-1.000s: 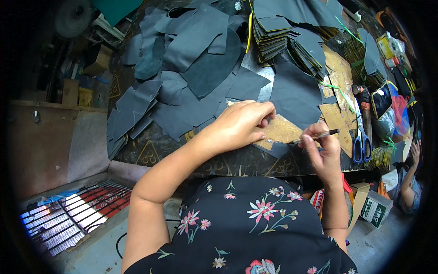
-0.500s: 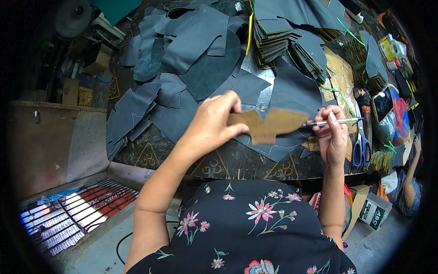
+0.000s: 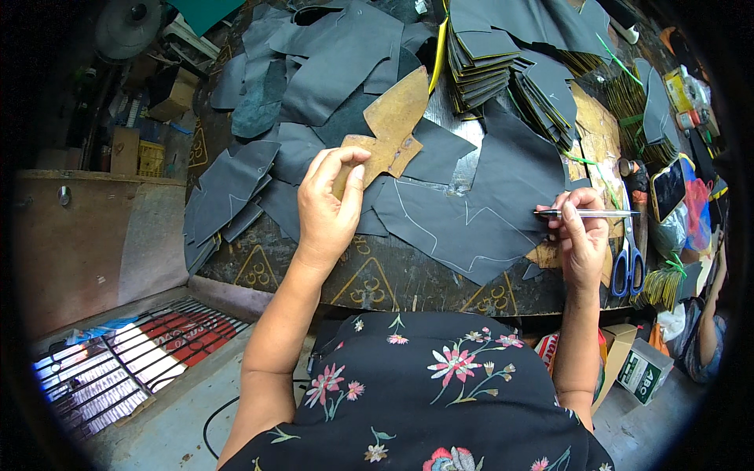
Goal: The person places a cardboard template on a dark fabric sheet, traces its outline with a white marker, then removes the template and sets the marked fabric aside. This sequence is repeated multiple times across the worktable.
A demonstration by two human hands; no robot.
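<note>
Pinched in my left hand (image 3: 334, 200) is a brown cardboard-like template (image 3: 393, 129) with a pointed lobe and notched edges, tilted up above the table. My right hand (image 3: 580, 235) grips a slim pen (image 3: 601, 213) lying level between thumb and fingers. Between the two hands a dark grey leather sheet (image 3: 503, 188) lies flat, with a white outline traced on it in a notched shape. To the left, more grey leather pieces (image 3: 334, 78) overlap in a loose heap.
Stacked cut pieces with yellow edges (image 3: 479, 67) stand at the back. Blue-handled scissors (image 3: 628, 267), a hammer (image 3: 635, 184) and a phone (image 3: 666, 188) lie at the right. Another person's arm (image 3: 711, 314) shows at far right. A cardboard box (image 3: 616, 353) stands below the table.
My left hand has lifted the template off the leather, up and to the left, baring the white outline. My right hand has shifted slightly right with the pen.
</note>
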